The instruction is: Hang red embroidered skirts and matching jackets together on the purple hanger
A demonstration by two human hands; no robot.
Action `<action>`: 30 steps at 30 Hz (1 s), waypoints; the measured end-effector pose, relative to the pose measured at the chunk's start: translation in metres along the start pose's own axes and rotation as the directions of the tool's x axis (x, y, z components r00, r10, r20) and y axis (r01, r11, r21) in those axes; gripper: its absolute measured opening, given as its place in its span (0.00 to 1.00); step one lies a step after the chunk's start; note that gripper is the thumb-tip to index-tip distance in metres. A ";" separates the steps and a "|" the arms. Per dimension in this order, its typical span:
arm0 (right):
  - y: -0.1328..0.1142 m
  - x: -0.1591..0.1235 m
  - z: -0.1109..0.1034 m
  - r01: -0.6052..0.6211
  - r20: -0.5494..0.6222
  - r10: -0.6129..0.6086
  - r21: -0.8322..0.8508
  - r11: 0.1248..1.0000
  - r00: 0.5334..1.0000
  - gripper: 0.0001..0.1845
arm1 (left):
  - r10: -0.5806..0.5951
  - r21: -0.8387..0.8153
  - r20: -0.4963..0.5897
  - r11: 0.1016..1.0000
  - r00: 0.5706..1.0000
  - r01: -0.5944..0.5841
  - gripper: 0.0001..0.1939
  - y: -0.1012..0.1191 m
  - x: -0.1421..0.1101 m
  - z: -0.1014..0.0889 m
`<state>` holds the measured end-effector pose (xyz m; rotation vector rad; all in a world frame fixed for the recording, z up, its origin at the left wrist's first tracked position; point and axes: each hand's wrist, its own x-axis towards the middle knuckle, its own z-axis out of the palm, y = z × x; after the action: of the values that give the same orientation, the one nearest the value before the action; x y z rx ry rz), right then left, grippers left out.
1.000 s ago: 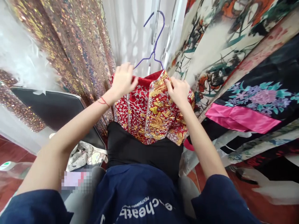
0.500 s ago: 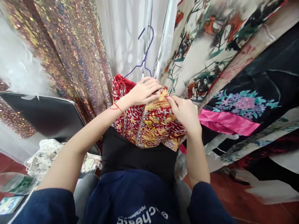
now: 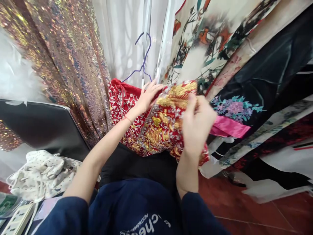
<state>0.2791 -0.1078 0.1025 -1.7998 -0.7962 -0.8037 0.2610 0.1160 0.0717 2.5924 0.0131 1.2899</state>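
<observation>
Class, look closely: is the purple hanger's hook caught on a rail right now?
No. The purple hanger has its hook free in front of the white curtain, above the red embroidered garment.

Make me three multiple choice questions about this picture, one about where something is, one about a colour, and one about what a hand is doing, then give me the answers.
1. Where is the sequinned fabric relative to the red and gold embroidered garment?
A. To its left
B. To its right
C. Beneath it on the floor

2. What colour is the wire hanger above the garment?
A. Green
B. Purple
C. Orange

3. What is the right hand doing?
A. Resting flat on the floor
B. Holding the hanger's hook
C. Gripping the garment's gold-embroidered part

Answers:
1. A, the sequinned fabric hangs at the left of the view, next to the garment.
2. B, the thin hook and shoulders are purple against the white curtain.
3. C, its fingers close on the gold cloth, while the left hand lies on the garment near its top.
</observation>
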 end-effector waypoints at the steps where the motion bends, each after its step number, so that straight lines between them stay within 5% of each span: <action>1: 0.000 -0.010 0.009 -0.015 0.040 0.015 -0.008 1.000 0.999 0.20 | -0.047 -0.092 -0.063 0.995 0.997 0.042 0.17 0.014 -0.009 -0.005; 3: 0.001 -0.032 0.030 -0.055 0.130 0.058 -0.029 0.998 0.990 0.20 | -0.233 -0.306 -0.255 0.940 0.938 0.151 0.13 0.044 -0.040 -0.014; 5: 0.004 -0.055 0.047 -0.074 0.215 0.075 -0.013 0.997 0.974 0.20 | -0.444 -0.434 -0.406 0.863 0.798 0.260 0.12 0.074 -0.080 -0.017; 6: 0.005 -0.066 0.053 -0.081 0.249 0.076 0.012 0.997 0.966 0.19 | -0.505 -0.438 -0.407 0.839 0.761 0.323 0.12 0.086 -0.101 -0.016; 9: 0.007 -0.093 0.057 -0.128 0.305 0.084 0.125 0.984 0.949 0.16 | -0.562 -0.426 -0.217 0.790 0.798 0.441 0.06 0.108 -0.149 -0.012; 12: 0.008 -0.105 0.047 -0.209 0.343 0.109 0.267 0.941 0.933 0.14 | -0.493 -0.346 -0.013 0.819 0.870 0.458 0.19 0.118 -0.164 -0.016; 14: 0.007 -0.107 0.039 -0.270 0.396 0.106 0.385 0.883 0.912 0.12 | -0.479 -0.242 0.064 0.844 0.876 0.479 0.24 0.122 -0.164 -0.020; 17: 0.002 -0.108 0.029 -0.338 0.509 0.041 0.507 0.793 0.860 0.09 | -0.553 -0.175 0.066 0.813 0.831 0.555 0.31 0.127 -0.163 -0.017; 20: -0.001 -0.109 0.021 -0.275 0.577 -0.095 0.520 0.809 0.811 0.10 | -0.604 -0.211 -0.046 0.784 0.796 0.583 0.25 0.125 -0.165 -0.010; 23: 0.004 -0.105 0.012 -0.100 0.499 -0.276 0.603 0.792 0.822 0.09 | -0.538 -0.237 -0.014 0.821 0.843 0.520 0.08 0.120 -0.165 -0.021; 27: 0.021 -0.095 0.006 0.134 0.225 -0.402 0.707 0.694 0.888 0.09 | -0.433 -0.283 0.254 0.822 0.865 0.495 0.07 0.125 -0.166 -0.065; 30: 0.031 -0.091 0.009 0.161 0.147 -0.389 0.739 0.654 0.909 0.12 | -0.193 -0.323 0.521 0.857 0.831 0.402 0.08 0.138 -0.170 -0.095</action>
<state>0.2538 -0.1238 0.0112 -1.0894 -1.3927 -0.3101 0.0683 -0.0177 0.0240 2.3240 0.0543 0.4551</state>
